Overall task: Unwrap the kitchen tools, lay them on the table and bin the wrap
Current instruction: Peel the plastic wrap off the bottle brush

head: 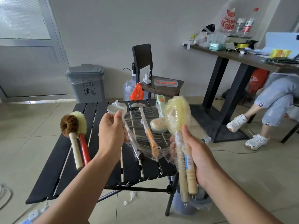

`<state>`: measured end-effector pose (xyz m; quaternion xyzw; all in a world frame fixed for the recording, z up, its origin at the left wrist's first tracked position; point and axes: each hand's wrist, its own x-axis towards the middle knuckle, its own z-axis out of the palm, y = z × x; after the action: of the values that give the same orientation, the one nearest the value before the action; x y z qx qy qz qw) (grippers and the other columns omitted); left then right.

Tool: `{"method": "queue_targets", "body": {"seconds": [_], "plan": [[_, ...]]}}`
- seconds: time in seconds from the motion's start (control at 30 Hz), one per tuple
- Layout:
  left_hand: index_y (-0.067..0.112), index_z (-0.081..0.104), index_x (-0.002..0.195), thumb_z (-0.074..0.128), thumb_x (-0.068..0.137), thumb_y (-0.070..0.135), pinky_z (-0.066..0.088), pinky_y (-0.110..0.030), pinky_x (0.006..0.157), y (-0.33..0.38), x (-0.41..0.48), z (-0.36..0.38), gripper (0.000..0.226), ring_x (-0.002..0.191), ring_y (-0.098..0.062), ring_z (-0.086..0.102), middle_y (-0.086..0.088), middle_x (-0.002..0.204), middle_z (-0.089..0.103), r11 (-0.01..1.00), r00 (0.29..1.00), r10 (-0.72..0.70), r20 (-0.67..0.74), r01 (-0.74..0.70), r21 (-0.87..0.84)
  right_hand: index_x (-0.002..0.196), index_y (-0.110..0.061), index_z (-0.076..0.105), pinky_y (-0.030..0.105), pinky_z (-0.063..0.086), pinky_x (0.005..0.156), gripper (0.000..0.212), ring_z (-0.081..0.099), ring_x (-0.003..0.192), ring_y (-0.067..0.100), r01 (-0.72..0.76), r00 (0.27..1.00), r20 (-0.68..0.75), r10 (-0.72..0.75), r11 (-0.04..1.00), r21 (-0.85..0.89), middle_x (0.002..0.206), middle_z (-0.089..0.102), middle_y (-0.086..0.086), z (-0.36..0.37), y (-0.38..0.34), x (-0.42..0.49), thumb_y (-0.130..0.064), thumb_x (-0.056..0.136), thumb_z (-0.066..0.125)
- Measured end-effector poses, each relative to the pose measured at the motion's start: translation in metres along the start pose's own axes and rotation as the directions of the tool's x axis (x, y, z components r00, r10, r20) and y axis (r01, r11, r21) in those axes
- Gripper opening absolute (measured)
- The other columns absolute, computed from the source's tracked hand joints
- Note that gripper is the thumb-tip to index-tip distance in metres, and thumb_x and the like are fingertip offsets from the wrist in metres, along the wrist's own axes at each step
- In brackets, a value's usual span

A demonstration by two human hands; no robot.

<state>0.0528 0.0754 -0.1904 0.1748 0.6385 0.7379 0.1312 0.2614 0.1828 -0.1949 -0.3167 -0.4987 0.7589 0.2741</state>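
My right hand (198,156) grips a bundle of two wooden-handled bottle brushes (177,117) still partly covered in clear wrap. My left hand (111,131) pinches the loose end of that wrap (145,136), which stretches taut between both hands above the black slatted table (111,172). On the table lie a brown brush (69,126) and a cream brush with a red handle (83,143) at the left, both bare. Behind the wrap lie a wrapped spoon (116,107), an orange-handled spatula (146,125) and a green sponge brush (159,122).
A grey waste bin (86,84) stands on the floor beyond the table's far left. A dark chair (160,84) with chargers and a case is behind the table. A seated person's legs (271,102) and a cluttered desk (239,54) are at the right. A small bin (191,204) sits below my right hand.
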Motion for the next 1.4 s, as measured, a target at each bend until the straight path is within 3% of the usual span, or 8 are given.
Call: {"method": "queue_targets", "body": {"seconds": [0.23,0.37,0.53,0.73,1.0,1.27,1.33,1.4], "plan": [[0.018,0.078,0.102,0.048,0.110,0.011,0.044,-0.025,0.049,0.003,0.000,-0.004,0.032,0.053,-0.008,0.046,0.013,0.057,0.055,0.969,0.932,-0.030,0.361,-0.061,0.238,0.121,-0.002,0.068,0.035,0.059,0.061,0.072,0.068,0.066,0.021,0.061,0.998,-0.012,-0.061,0.998,0.009,0.081,0.069,0.011,-0.003,-0.001,0.004,-0.053,0.073,0.084],[-0.001,0.066,0.082,0.053,0.092,0.063,0.060,-0.058,0.082,0.011,-0.013,-0.003,0.067,0.070,-0.024,0.053,-0.016,0.074,0.060,0.926,0.881,-0.074,0.467,-0.114,0.361,0.119,-0.018,0.071,0.040,0.063,0.070,0.060,0.072,0.075,0.023,0.138,0.990,-0.016,-0.139,0.989,-0.056,0.094,0.074,0.013,-0.004,-0.001,0.005,-0.057,0.076,0.083],[0.013,0.036,0.054,0.078,0.086,0.065,0.024,-0.012,0.040,0.012,-0.029,0.002,0.074,0.039,-0.006,0.026,0.007,0.046,0.034,0.813,0.816,0.065,0.575,-0.377,0.444,0.111,-0.048,0.074,0.043,0.063,0.084,0.040,0.075,0.088,0.020,0.159,0.985,-0.050,-0.164,0.982,-0.099,0.110,0.080,0.003,0.001,-0.002,0.002,-0.070,0.078,0.074],[0.010,0.047,0.055,0.072,0.091,0.061,0.022,-0.017,0.039,0.016,-0.016,-0.007,0.067,0.039,-0.009,0.026,0.007,0.046,0.036,0.793,0.854,0.106,0.509,-0.382,0.475,0.108,-0.030,0.070,0.029,0.059,0.056,0.054,0.072,0.058,0.014,0.180,0.964,-0.145,-0.225,0.945,-0.273,0.070,0.074,-0.003,-0.011,-0.012,-0.001,-0.075,0.078,0.069],[0.018,0.039,0.055,0.068,0.080,0.077,0.026,-0.018,0.038,0.027,0.016,-0.047,0.070,0.042,-0.010,0.031,0.005,0.047,0.038,0.683,0.883,0.119,0.454,-0.405,0.608,0.110,-0.029,0.073,0.026,0.054,0.054,0.055,0.066,0.057,0.015,0.296,0.933,-0.099,-0.347,0.893,-0.341,0.073,0.073,-0.001,-0.023,-0.026,0.004,-0.074,0.078,0.071],[0.016,0.059,0.079,0.058,0.102,0.056,0.042,-0.026,0.042,0.023,0.012,-0.050,0.046,0.042,-0.010,0.048,0.007,0.054,0.059,0.545,0.859,0.244,0.450,-0.505,0.670,0.109,-0.031,0.072,0.027,0.052,0.055,0.055,0.062,0.060,0.012,0.274,0.952,-0.059,-0.301,0.920,-0.279,0.077,0.071,-0.004,-0.021,-0.026,0.007,-0.078,0.080,0.075],[0.035,0.059,0.106,0.048,0.111,0.026,0.045,-0.020,0.043,0.013,-0.003,-0.040,0.015,0.054,-0.007,0.062,0.003,0.069,0.070,0.636,0.852,0.207,0.481,-0.491,0.595,0.115,-0.024,0.064,0.025,0.046,0.047,0.069,0.052,0.052,0.014,0.242,0.965,-0.045,-0.260,0.942,-0.233,0.071,0.063,-0.003,-0.021,-0.023,0.009,-0.069,0.069,0.089],[0.033,0.064,0.119,0.039,0.111,0.009,0.043,-0.019,0.048,0.005,-0.015,-0.027,0.036,0.055,-0.006,0.061,0.001,0.077,0.075,0.773,0.834,0.158,0.528,-0.437,0.459,0.121,-0.025,0.058,0.024,0.045,0.046,0.076,0.049,0.052,0.013,0.242,0.965,-0.039,-0.259,0.939,-0.245,0.077,0.063,-0.003,-0.019,-0.019,0.010,-0.057,0.064,0.095]]}}
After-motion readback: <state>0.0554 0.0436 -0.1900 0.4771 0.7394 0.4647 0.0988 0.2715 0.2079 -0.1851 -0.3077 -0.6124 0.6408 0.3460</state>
